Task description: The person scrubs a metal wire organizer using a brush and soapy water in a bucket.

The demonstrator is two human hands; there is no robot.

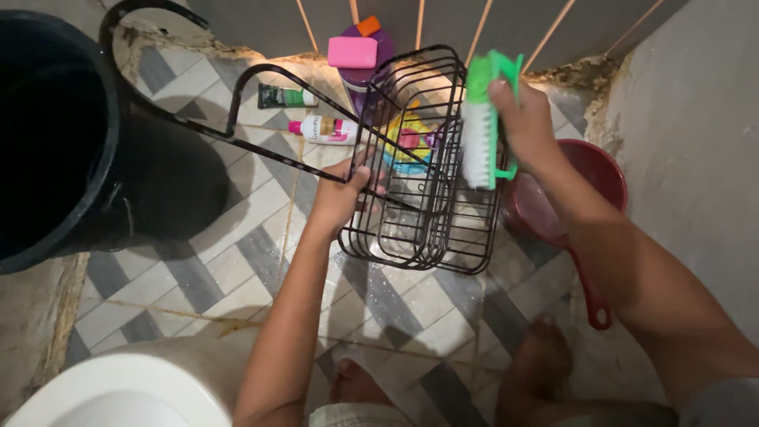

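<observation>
Far left: large black bucket (55, 134) standing on the patterned tile floor (198, 269); white rounded porcelain rim (118, 395) at bottom left, only partly in frame.

Left of centre, on the tiles: green tube (286, 96) and white-and-pink tube (324, 129), lying flat, apart from the hands; behind them a purple bottle (365, 75) with a pink soap bar (353, 52) on top, standing against the wall.

Centre: black wire rack (423, 182), held off the floor and tilted, its long hook arms (237, 119) running out to the left toward the bucket; left hand (341, 196) closed round the wire at the rack's left edge, steadying it; colourful packets (407, 138) visible through the wires, on the floor beyond as far as can be told.

Right of centre: right hand (526, 126) closed round a green-backed scrub brush (484, 122), white bristles pressed against the right-hand side of the rack.

Right: red dipper (581, 198) with water in it on the floor just below the brush, handle pointing toward the person; two bare feet (538, 356) at bottom.

Judgement on progress: scrubbing is under way; tiles beneath the rack look wet, so some washing or wetting appears done; how much of the wire is already scrubbed cannot be told; no suds visible; rinsing and putting the toiletries back into the rack look not yet done.
</observation>
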